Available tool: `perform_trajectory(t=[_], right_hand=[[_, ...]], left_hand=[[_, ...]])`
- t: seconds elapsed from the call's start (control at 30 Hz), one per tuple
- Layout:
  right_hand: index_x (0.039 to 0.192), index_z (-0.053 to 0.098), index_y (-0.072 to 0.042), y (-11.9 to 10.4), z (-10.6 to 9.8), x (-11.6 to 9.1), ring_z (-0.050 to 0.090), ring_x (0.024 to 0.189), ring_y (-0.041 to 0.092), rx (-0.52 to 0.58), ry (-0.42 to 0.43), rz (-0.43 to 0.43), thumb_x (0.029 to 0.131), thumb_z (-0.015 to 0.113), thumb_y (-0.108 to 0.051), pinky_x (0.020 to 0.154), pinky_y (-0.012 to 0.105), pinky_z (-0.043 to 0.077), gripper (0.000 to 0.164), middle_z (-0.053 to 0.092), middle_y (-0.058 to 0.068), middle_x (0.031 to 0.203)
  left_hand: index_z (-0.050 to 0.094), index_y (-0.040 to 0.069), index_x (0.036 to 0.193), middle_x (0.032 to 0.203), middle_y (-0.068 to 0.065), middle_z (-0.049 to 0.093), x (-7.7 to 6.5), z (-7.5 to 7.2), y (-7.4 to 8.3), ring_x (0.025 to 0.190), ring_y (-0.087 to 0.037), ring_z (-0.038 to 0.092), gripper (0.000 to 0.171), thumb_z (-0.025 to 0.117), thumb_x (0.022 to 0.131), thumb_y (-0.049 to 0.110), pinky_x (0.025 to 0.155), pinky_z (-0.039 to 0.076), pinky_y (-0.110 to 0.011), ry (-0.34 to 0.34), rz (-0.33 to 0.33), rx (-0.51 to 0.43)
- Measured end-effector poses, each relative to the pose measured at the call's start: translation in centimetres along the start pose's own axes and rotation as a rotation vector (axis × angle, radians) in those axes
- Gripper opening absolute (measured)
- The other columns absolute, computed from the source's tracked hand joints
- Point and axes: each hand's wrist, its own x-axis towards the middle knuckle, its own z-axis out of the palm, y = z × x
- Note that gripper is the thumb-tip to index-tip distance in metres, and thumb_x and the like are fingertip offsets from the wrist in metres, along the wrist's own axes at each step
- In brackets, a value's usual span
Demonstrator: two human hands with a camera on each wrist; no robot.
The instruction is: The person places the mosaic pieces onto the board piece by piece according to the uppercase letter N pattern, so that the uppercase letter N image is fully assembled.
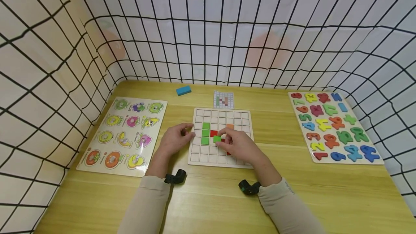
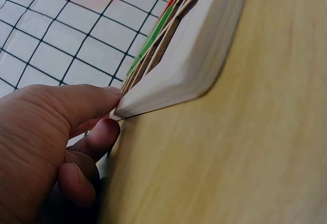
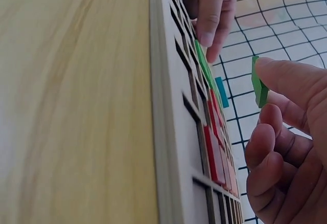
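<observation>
A green square tile [image 1: 217, 139] is pinched between the thumb and index finger of my right hand [image 1: 238, 145], above the wooden grid board [image 1: 208, 158]. In the right wrist view this tile [image 3: 259, 83] stands tilted, away from the board's surface. My left hand [image 1: 175, 138] holds the board's left edge, thumb and finger at the rim, as the left wrist view shows along the board [image 2: 173, 86]. Three green tiles [image 1: 205, 133] form a column in the board's slots. A red tile [image 1: 213, 133] and an orange tile [image 1: 230, 126] sit there too; more red tiles are partly hidden by my right hand.
A small pattern card [image 1: 224, 100] lies behind the board, and a blue block [image 1: 183, 90] is left of it. A fruit puzzle board [image 1: 152, 154] lies on the left, a number puzzle board [image 1: 305, 133] on the right. Black wire mesh [image 1: 204, 42] surrounds the table.
</observation>
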Motion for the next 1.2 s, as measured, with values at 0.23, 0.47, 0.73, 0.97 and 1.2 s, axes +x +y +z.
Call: perform_trajectory(t=[0.23,0.47,0.73,0.97,1.2], right_hand=[[0.115,0.068,-0.02,-0.9,0.5,0.3,0.05,0.059,0.013,-0.008,0.015,-0.012,0.094,0.075,-0.031,0.056,0.026,0.039,0.025,0.059,-0.003,0.073],[0.112,0.069,-0.022,-1.8,2.0,0.3,0.049,0.06,0.011,-0.046,-0.009,-0.018,0.093,0.075,-0.033,0.057,0.027,0.038,0.023,0.056,-0.007,0.071],[0.112,0.07,-0.023,-1.9,3.6,0.2,0.048,0.06,0.007,-0.143,-0.001,-0.043,0.092,0.075,-0.038,0.058,0.026,0.038,0.026,0.054,-0.01,0.068],[0.112,0.072,-0.022,-2.3,3.9,0.3,0.05,0.059,0.008,-0.192,-0.014,-0.042,0.091,0.075,-0.037,0.055,0.027,0.038,0.027,0.055,-0.009,0.065],[0.112,0.072,-0.022,-2.6,4.2,0.3,0.05,0.059,0.008,-0.262,-0.017,-0.052,0.091,0.075,-0.038,0.055,0.027,0.039,0.026,0.055,-0.01,0.066]], left_hand=[[0.068,0.02,0.134,0.086,0.0,0.064,0.0,-0.2,0.2,0.073,-0.015,0.053,0.041,0.07,0.096,0.033,0.063,0.038,-0.028,-0.004,-0.004,0.009],[0.067,0.021,0.134,0.087,-0.001,0.065,0.0,-0.2,0.2,0.073,-0.016,0.053,0.04,0.069,0.097,0.034,0.063,0.039,-0.029,-0.009,-0.015,0.006],[0.068,0.021,0.134,0.088,-0.001,0.065,-0.1,-0.2,0.2,0.074,-0.017,0.053,0.039,0.069,0.097,0.034,0.065,0.04,-0.029,-0.008,-0.019,-0.004],[0.067,0.02,0.134,0.088,-0.001,0.065,-0.1,-0.2,0.2,0.074,-0.015,0.053,0.04,0.07,0.097,0.033,0.064,0.039,-0.029,-0.011,-0.011,-0.012],[0.068,0.02,0.134,0.088,-0.001,0.066,-0.2,-0.3,0.4,0.073,-0.015,0.053,0.04,0.071,0.096,0.033,0.065,0.039,-0.029,-0.011,-0.01,-0.005]])
